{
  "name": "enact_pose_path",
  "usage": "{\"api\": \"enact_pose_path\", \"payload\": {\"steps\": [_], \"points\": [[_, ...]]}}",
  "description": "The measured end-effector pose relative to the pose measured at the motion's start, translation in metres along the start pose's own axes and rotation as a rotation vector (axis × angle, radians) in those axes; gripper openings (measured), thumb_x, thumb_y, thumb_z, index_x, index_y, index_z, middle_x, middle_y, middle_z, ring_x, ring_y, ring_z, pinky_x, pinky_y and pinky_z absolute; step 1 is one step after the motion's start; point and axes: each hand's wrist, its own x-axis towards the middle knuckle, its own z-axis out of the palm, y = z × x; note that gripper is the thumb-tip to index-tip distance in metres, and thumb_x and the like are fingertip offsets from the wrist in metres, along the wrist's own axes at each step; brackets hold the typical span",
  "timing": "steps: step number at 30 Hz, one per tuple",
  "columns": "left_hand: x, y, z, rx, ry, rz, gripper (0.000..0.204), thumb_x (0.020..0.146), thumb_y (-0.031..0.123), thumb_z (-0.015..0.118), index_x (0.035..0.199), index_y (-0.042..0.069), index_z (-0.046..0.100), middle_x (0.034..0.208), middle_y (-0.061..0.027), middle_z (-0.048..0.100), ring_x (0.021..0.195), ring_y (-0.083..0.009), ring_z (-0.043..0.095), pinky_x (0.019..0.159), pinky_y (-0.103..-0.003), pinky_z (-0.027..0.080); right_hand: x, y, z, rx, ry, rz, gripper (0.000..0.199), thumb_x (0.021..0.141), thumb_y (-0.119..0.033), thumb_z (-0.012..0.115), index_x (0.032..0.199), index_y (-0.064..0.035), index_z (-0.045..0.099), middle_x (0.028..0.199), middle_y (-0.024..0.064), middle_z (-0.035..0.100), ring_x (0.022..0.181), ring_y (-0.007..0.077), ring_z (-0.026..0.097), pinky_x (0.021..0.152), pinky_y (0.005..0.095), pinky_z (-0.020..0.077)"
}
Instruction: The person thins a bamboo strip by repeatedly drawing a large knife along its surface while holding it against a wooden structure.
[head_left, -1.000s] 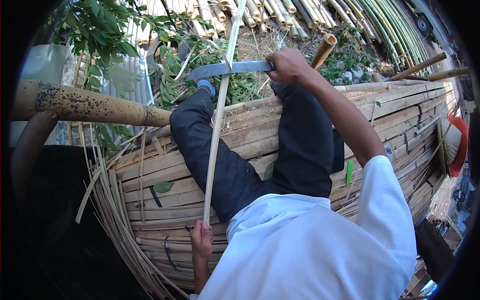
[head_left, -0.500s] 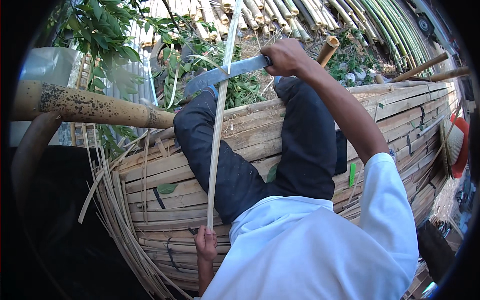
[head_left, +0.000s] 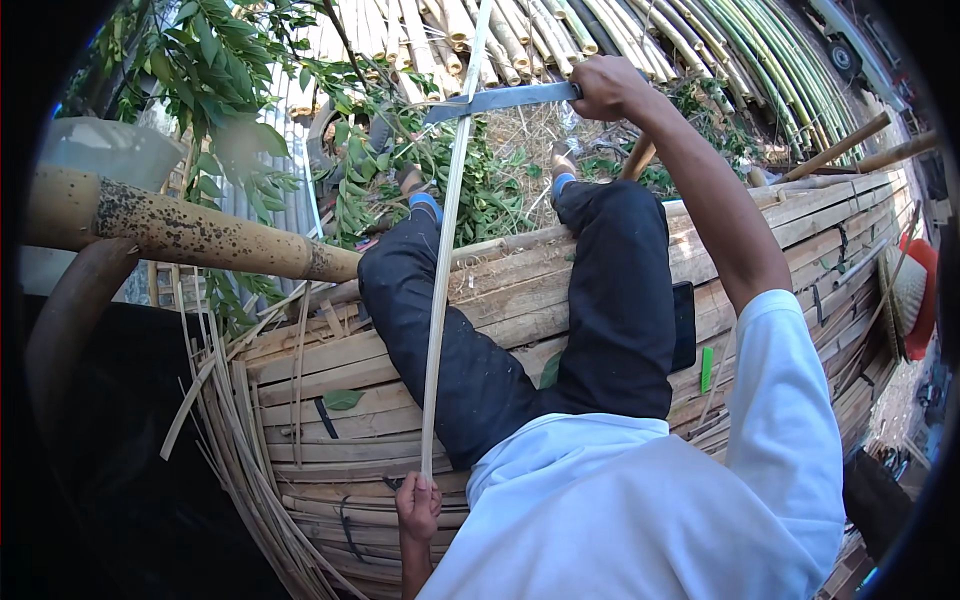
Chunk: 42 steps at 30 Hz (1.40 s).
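Observation:
My left hand (head_left: 418, 507) is closed round the lower end of a long pale bamboo strip (head_left: 443, 270), beside my left hip. From there the strip slants up over my left thigh and past the far edge of the slatted seat. Out at arm's length, my right hand (head_left: 612, 88) grips the dark handle of a large knife (head_left: 525, 97). Its grey blade lies across the upper part of the strip and touches it, with the tip out to the left. A small sliver sticks up at the crossing.
I sit on a platform of bamboo slats (head_left: 330, 420). Thin loose strips (head_left: 235, 450) hang at its left, near a thick bamboo pole (head_left: 200, 225). A dark phone (head_left: 684, 325) and a green piece (head_left: 707, 369) lie by my right thigh. Bamboo poles (head_left: 740, 60) are stacked beyond leafy branches (head_left: 480, 190).
My right hand and the knife have moved farther away and slightly right, so the blade crosses the strip higher up. My left hand keeps its hold on the lower end.

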Motion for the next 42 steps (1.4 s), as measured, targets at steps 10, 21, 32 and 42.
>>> {"api": "enact_pose_path", "payload": {"steps": [10, 21, 32, 42], "points": [[0.016, -0.031, 0.001, 0.025, -0.032, -0.005, 0.033, 0.1, 0.034, 0.039, 0.083, 0.006, 0.044, 0.052, 0.0027, 0.034, 0.04, -0.0037, 0.028, 0.036, -0.02, 0.022, -0.043, -0.082, 0.023, 0.192, -0.001, -0.255, 0.013, 0.07, -0.022, 0.062, 0.073, -0.0093, 0.065, 0.059, 0.0128, 0.059, 0.058, 0.033, 0.061, 0.056, 0.0443, 0.0493], [0.016, -0.02, 0.012, 0.008, -0.061, 0.0, 0.034, 0.101, 0.031, 0.04, 0.079, 0.006, 0.044, 0.055, 0.0034, 0.036, 0.044, -0.0034, 0.031, 0.039, -0.019, 0.025, -0.019, -0.048, 0.018, 0.195, 0.07, -0.149, 0.017, 0.07, -0.026, 0.061, 0.071, -0.0093, 0.066, 0.058, 0.0116, 0.06, 0.054, 0.0272, 0.062, 0.052, 0.0397, 0.0487], [0.025, -0.018, 0.022, -0.113, -0.061, -0.023, 0.032, 0.101, 0.031, 0.038, 0.082, 0.006, 0.043, 0.057, 0.0037, 0.033, 0.042, -0.0034, 0.027, 0.038, -0.02, 0.024, -0.002, -0.039, 0.028, 0.2, -0.021, -0.066, 0.025, 0.074, -0.028, 0.059, 0.071, -0.005, 0.067, 0.063, 0.0144, 0.063, 0.058, 0.0287, 0.064, 0.059, 0.0409, 0.0528], [0.025, -0.031, 0.02, -0.171, -0.05, 0.018, 0.031, 0.102, 0.03, 0.039, 0.083, 0.006, 0.043, 0.058, 0.0024, 0.034, 0.044, -0.0043, 0.028, 0.039, -0.02, 0.026, 0.018, -0.04, 0.034, 0.229, -0.015, -0.043, 0.027, 0.074, -0.03, 0.059, 0.076, -0.0047, 0.068, 0.067, 0.0143, 0.064, 0.064, 0.0306, 0.065, 0.063, 0.0419, 0.0532]]}}
